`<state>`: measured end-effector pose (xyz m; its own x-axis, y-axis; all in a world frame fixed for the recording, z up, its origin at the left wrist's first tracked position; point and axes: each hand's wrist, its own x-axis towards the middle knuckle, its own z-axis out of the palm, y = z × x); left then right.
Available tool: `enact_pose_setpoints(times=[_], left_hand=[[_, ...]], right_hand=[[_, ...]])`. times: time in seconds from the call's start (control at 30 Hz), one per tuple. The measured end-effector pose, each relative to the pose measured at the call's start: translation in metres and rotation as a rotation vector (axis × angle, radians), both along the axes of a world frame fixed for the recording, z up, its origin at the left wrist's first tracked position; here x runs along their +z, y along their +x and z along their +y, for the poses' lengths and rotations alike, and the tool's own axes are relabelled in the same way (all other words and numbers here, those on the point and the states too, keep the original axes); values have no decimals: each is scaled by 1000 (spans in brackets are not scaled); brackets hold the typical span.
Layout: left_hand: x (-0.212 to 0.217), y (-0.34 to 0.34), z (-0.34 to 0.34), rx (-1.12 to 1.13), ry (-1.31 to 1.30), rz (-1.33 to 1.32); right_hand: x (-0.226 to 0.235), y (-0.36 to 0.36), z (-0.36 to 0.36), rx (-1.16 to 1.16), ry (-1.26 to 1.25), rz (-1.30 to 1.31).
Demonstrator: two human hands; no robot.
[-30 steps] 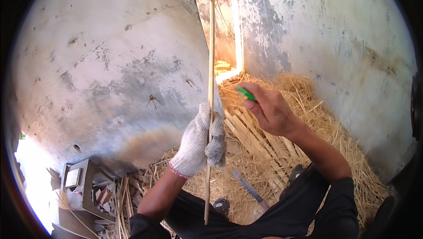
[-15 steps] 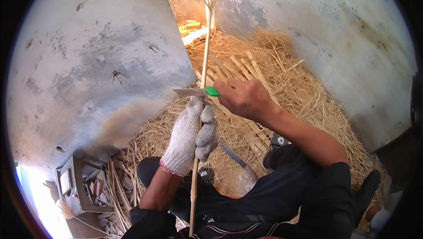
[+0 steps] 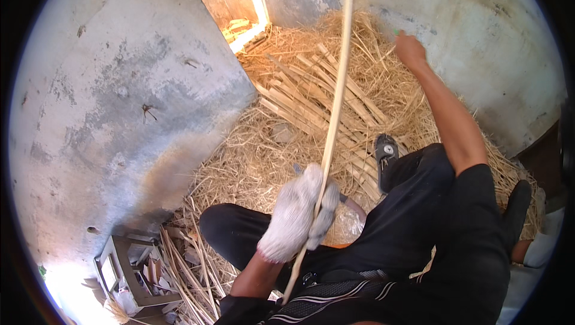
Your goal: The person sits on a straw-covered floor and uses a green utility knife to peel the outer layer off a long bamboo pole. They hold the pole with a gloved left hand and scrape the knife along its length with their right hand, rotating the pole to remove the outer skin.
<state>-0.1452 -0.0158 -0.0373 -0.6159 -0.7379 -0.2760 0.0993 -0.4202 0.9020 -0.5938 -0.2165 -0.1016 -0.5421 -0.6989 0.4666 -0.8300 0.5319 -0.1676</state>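
Note:
My left hand (image 3: 299,211), in a white knitted glove, is closed around a long pale bamboo strip (image 3: 337,103). The strip slants from my lap up to the far wall, with a blurred tuft of shavings at its top end. My bare right hand (image 3: 411,51) is stretched out to the far right, apart from the strip, and closed on a knife. Only a smear of the knife's green handle (image 3: 397,32) shows; its blade cannot be made out. Behind the gloved hand a second knife (image 3: 354,206) with a brownish handle lies low, mostly hidden.
Straw-like shavings (image 3: 239,163) cover the floor, with split strips (image 3: 299,100) piled ahead. A weathered grey wall (image 3: 138,85) stands at left, another wall (image 3: 455,38) at far right. A frame-like box (image 3: 135,277) with scraps sits at lower left. My shoe (image 3: 386,148) rests right of centre.
My right hand has swung with the green-handled knife away from the strip, up and to the right. My left hand and the strip have shifted right and lower, the strip now leaning right.

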Motion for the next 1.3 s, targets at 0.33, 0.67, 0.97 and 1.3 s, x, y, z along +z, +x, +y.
enact_pose_setpoints(times=[0.33, 0.67, 0.97, 1.3], left_hand=[[-22, 26, -30, 124, 206, 477], [12, 19, -41, 31, 155, 412], [2, 5, -21, 419, 50, 173], [-21, 12, -24, 355, 20, 333]], right_hand=[[82, 181, 109, 991, -162, -218], [72, 242, 125, 1430, -345, 24], [59, 245, 135, 1436, -133, 159], [43, 269, 148, 1402, -173, 21]])
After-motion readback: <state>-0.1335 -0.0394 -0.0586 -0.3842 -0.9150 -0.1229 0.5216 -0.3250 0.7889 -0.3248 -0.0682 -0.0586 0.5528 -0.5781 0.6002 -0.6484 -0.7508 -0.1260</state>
